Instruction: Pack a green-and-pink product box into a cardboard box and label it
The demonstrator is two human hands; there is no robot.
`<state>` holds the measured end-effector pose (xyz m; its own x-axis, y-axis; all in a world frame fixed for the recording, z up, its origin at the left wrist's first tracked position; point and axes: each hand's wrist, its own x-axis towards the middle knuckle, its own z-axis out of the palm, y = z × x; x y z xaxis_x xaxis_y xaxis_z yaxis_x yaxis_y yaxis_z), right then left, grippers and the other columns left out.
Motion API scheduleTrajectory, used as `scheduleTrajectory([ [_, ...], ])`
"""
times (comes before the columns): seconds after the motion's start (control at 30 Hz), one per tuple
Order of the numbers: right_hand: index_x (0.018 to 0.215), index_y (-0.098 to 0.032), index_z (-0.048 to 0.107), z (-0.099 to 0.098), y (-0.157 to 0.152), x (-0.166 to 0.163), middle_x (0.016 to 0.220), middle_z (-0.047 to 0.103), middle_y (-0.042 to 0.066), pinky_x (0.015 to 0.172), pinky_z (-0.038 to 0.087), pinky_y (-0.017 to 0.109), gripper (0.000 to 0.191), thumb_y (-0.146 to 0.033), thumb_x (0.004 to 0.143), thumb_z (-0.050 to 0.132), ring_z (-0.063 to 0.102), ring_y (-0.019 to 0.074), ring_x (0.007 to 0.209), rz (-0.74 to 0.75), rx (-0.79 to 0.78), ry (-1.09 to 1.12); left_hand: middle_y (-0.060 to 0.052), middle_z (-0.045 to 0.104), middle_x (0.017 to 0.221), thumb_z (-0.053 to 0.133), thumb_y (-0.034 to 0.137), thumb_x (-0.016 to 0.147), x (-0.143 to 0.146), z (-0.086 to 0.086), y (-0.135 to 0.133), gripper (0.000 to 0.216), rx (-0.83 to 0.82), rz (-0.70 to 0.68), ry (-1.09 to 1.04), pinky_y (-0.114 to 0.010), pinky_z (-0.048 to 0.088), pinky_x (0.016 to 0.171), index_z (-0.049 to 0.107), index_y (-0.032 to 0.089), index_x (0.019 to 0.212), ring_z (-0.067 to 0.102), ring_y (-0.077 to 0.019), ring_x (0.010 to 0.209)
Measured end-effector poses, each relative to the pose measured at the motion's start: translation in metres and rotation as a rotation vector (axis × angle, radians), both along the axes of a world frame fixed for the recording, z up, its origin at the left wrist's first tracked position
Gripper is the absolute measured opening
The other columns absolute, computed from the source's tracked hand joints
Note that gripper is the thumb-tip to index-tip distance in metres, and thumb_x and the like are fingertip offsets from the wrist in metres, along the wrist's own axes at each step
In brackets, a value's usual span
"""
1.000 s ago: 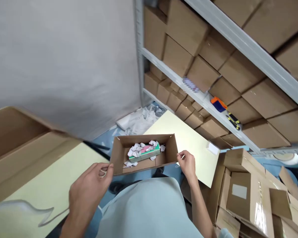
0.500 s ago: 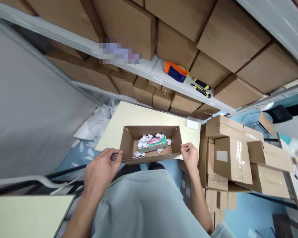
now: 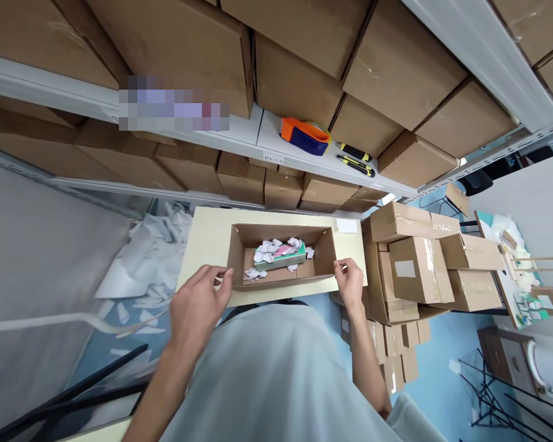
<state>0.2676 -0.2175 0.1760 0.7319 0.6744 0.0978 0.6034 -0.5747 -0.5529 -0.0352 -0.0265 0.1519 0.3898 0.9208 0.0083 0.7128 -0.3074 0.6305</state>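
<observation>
left fingers (image 3: pixel 225 282) pinch the open carton (image 3: pixel 325 250) near eight o'clock, right fingers (image 3: pixel 339 270) near four (crumpled paper (image 3: pixel 266 251) tops the green box (image 3: pixel 282 263) inside).

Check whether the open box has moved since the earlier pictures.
Yes: judged against the table, the open box has moved forward, farther in from the near edge.

Box (image 3: pixel 325 253), one: brown cardboard, oblong, top open, upright, long sides running left to right. I find it over the table (image 3: pixel 209 245); whether the two touch, I cannot tell. Carton (image 3: pixel 281 263), one: small, green-edged, greyish long side, pink patch on top; lying inside, slightly askew, right end farther off. Paper (image 3: pixel 268 250), white, crumpled: I see wads heaped on top, loose pieces on the cardboard floor to left, front and right.
</observation>
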Motion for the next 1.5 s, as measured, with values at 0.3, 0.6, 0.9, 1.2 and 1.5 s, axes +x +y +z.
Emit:
scheduleTrajectory([
  [0.3, 0.081, -0.024, 0.068, -0.013, 0.005, -0.036, 0.082, 0.077, 0.005, 0.070, 0.048, 0.032, 0.047, -0.063, 0.103, 0.053, 0.062, 0.0193, 0.063, -0.171, -0.089, 0.019, -0.010, 0.080, 0.112, 0.054, 0.049, 0.107, -0.024, -0.024, 0.024, 0.036, -0.096, -0.097, -0.039, -0.035, 0.047, 0.072, 0.076, 0.020, 0.109, 0.074, -0.0240, 0.088],
  [0.6, 0.096, -0.021, 0.078, 0.009, 0.011, -0.028, 0.095, 0.083, 0.007, 0.075, 0.051, 0.032, 0.036, -0.053, 0.103, 0.062, 0.070, 0.0209, 0.070, -0.260, -0.136, -0.016, -0.010, 0.076, 0.124, 0.060, 0.057, 0.104, -0.025, -0.014, 0.038, 0.046, -0.199, -0.097, -0.054, -0.037, 0.052, 0.077, 0.070, 0.022, 0.131, 0.074, -0.0254, 0.092],
  [0.9, 0.113, -0.023, 0.084, 0.014, 0.085, 0.045, 0.109, 0.081, 0.007, 0.075, 0.052, 0.032, 0.021, -0.038, 0.102, 0.074, 0.072, 0.0193, 0.074, 0.043, -0.197, -0.067, -0.013, 0.076, 0.128, 0.061, 0.053, 0.103, -0.004, -0.010, 0.027, 0.045, -0.124, 0.039, -0.025, -0.039, 0.057, 0.084, 0.066, 0.022, 0.135, 0.077, -0.0295, 0.102],
  [1.2, 0.111, -0.023, 0.088, -0.007, 0.119, 0.082, 0.107, 0.080, 0.008, 0.085, 0.058, 0.036, 0.021, -0.033, 0.104, 0.071, 0.074, 0.0213, 0.078, 0.295, -0.141, 0.045, -0.017, 0.076, 0.133, 0.049, 0.044, 0.107, 0.011, -0.016, -0.009, 0.044, -0.133, 0.217, 0.020, -0.044, 0.058, 0.090, 0.072, 0.022, 0.138, 0.076, -0.0308, 0.098],
  [1.5, 0.116, -0.023, 0.083, -0.026, 0.146, 0.101, 0.111, 0.078, 0.006, 0.086, 0.062, 0.037, 0.022, -0.032, 0.102, 0.070, 0.074, 0.0182, 0.070, 0.284, -0.068, 0.167, -0.010, 0.079, 0.127, 0.051, 0.038, 0.104, 0.018, -0.014, -0.022, 0.044, -0.142, 0.288, 0.008, -0.039, 0.059, 0.092, 0.083, 0.025, 0.130, 0.076, -0.0261, 0.094],
])
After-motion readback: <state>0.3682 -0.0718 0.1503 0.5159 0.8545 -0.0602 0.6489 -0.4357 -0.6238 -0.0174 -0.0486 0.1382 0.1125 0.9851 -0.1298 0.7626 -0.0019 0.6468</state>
